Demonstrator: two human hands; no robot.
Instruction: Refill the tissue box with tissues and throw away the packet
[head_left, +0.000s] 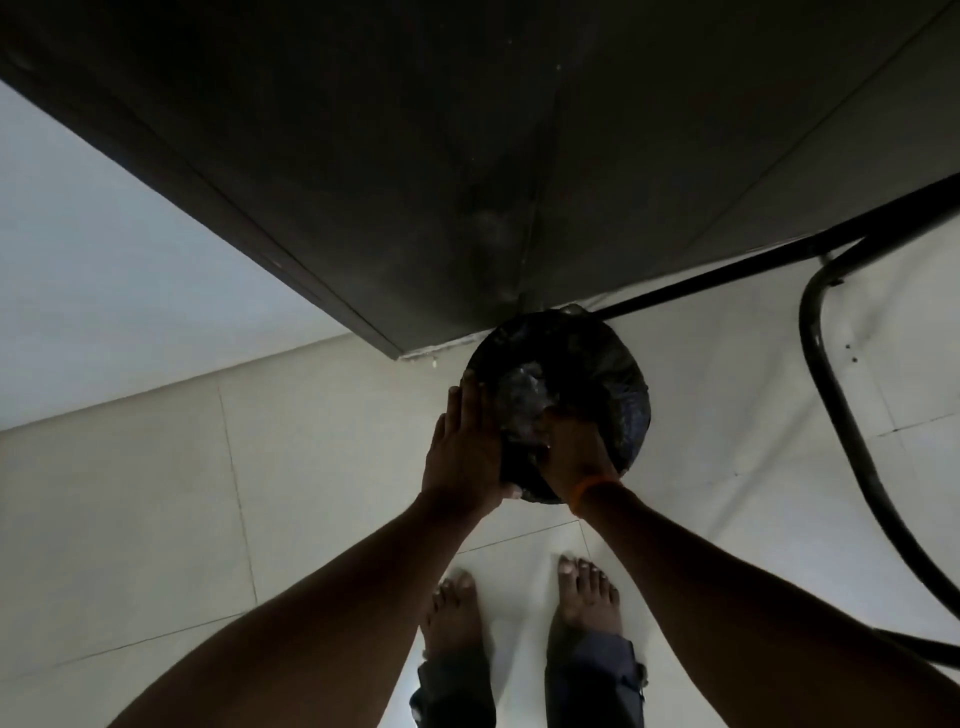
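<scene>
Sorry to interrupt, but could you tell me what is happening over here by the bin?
A person stands barefoot on the tiled floor, bent over a round bin lined with a black bag beside a dark cabinet. The left hand lies flat against the bin's near rim, while the right hand reaches into the opening, pressing down a crumpled clear packet. The tissue box is not in view.

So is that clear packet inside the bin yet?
In its mouth, not dropped: the crumpled packet sits within the bin rim, the right hand pressing it; a release cannot be seen.
</scene>
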